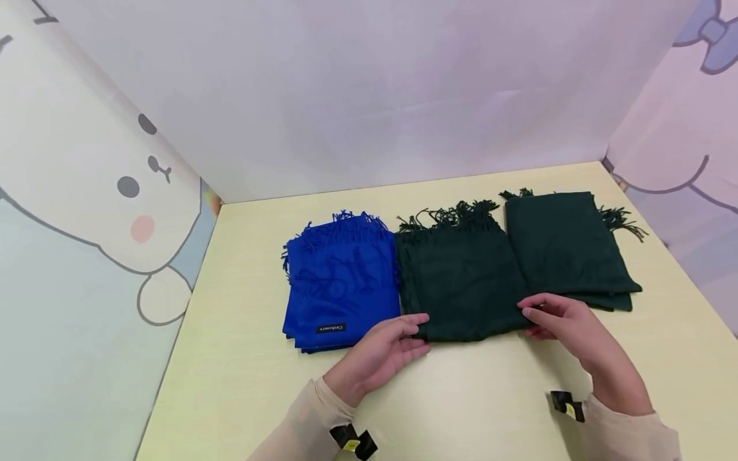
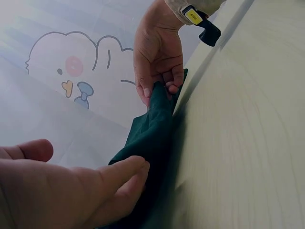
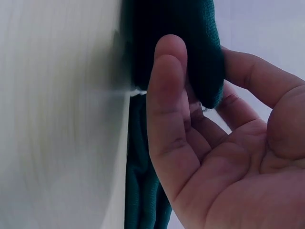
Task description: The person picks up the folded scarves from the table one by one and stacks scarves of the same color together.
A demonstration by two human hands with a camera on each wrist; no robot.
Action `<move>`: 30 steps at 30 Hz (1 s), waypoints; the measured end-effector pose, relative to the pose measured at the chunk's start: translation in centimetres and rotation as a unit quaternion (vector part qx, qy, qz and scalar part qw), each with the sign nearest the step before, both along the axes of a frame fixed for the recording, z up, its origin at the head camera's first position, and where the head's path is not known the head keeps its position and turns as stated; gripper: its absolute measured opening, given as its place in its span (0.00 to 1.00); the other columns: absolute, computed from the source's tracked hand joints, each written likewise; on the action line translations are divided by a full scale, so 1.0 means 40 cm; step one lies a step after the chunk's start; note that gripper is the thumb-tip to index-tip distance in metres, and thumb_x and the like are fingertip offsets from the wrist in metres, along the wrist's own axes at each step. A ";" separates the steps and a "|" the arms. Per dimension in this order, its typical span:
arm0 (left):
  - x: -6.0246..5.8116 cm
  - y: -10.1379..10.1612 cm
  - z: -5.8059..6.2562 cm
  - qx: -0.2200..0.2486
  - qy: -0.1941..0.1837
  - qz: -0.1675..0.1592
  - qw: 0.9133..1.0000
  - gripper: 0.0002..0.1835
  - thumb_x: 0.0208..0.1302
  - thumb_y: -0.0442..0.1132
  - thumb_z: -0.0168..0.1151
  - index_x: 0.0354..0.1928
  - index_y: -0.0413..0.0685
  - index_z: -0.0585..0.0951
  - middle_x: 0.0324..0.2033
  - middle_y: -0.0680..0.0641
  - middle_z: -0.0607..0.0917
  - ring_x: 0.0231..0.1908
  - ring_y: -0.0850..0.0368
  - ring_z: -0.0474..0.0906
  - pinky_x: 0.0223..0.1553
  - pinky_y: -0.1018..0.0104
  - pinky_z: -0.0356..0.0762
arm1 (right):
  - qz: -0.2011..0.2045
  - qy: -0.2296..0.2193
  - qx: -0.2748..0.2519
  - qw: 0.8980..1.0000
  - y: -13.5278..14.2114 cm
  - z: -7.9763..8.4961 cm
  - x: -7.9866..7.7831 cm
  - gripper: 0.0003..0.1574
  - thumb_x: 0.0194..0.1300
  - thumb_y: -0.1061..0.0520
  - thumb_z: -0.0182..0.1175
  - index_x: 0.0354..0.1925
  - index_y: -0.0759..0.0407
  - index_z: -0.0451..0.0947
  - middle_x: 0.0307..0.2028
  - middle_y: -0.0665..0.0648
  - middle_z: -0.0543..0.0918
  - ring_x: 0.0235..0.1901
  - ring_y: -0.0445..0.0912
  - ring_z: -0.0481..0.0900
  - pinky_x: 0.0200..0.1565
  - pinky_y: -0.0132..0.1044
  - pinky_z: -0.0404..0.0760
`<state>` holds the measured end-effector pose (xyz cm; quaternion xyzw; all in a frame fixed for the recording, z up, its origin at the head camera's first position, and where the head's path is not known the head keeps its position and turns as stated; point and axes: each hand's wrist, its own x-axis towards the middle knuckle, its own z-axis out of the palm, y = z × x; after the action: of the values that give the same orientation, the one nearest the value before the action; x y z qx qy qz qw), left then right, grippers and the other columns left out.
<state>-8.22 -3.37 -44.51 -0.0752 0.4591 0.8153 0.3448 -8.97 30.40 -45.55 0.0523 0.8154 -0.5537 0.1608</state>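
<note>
A folded dark green scarf [image 1: 467, 282] with a fringe along its far edge lies in the middle of the table. My right hand [image 1: 562, 320] pinches its near right corner, thumb on one side of the cloth and fingers on the other, as the right wrist view shows at the fold [image 3: 207, 71]. At the near left corner my left hand [image 1: 383, 352] touches the cloth with fairly straight fingers; its thumb stands apart from the cloth in the left wrist view. In that view the scarf's front edge [image 2: 152, 129] stretches between both hands.
A folded blue scarf [image 1: 346, 282] with a black label lies close on the left. On the right, a second folded dark green scarf [image 1: 567, 243] sits against the middle one. A pale wood table [image 1: 242, 384] carries them, with white and cartoon-printed walls [image 1: 403, 96] behind and beside.
</note>
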 end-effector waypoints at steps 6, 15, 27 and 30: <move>0.006 -0.004 0.024 -0.029 0.074 0.001 0.997 0.29 0.72 0.32 0.46 0.74 0.38 0.60 0.77 0.44 0.53 0.77 0.47 0.37 0.75 0.47 0.39 | -0.016 0.042 0.116 0.992 0.001 0.024 0.011 0.35 0.72 0.46 0.60 0.67 0.65 0.70 0.40 0.64 0.80 0.28 0.49 0.85 0.30 0.37 0.84; -0.007 -0.003 0.041 -0.023 0.114 -0.001 0.993 0.27 0.75 0.32 0.39 0.74 0.47 0.65 0.79 0.49 0.44 0.77 0.49 0.38 0.76 0.48 0.38 | -0.077 0.091 0.153 0.981 0.026 0.026 0.022 0.36 0.74 0.46 0.56 0.68 0.68 0.66 0.44 0.68 0.71 0.23 0.47 0.82 0.26 0.34 0.79; -0.031 0.055 0.030 0.011 0.107 -0.025 0.994 0.21 0.74 0.33 0.44 0.65 0.43 0.75 0.70 0.45 0.68 0.72 0.42 0.58 0.72 0.47 0.55 | -0.167 0.013 0.041 0.985 0.095 -0.006 0.041 0.48 0.77 0.43 0.48 0.78 0.64 0.38 0.46 0.61 0.81 0.30 0.41 0.87 0.33 0.28 0.83; -0.050 0.085 0.023 0.011 0.102 -0.039 0.994 0.20 0.75 0.35 0.45 0.63 0.42 0.76 0.67 0.46 0.72 0.70 0.42 0.62 0.70 0.47 0.60 | -0.152 0.017 -0.073 0.985 0.112 -0.018 0.034 0.50 0.77 0.48 0.51 0.79 0.59 0.33 0.36 0.46 0.85 0.31 0.43 0.88 0.35 0.30 0.85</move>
<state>-10.21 0.04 -43.58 0.0302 0.4851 0.8098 0.3286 -7.61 34.87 -46.25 0.1545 0.7579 -0.6306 0.0638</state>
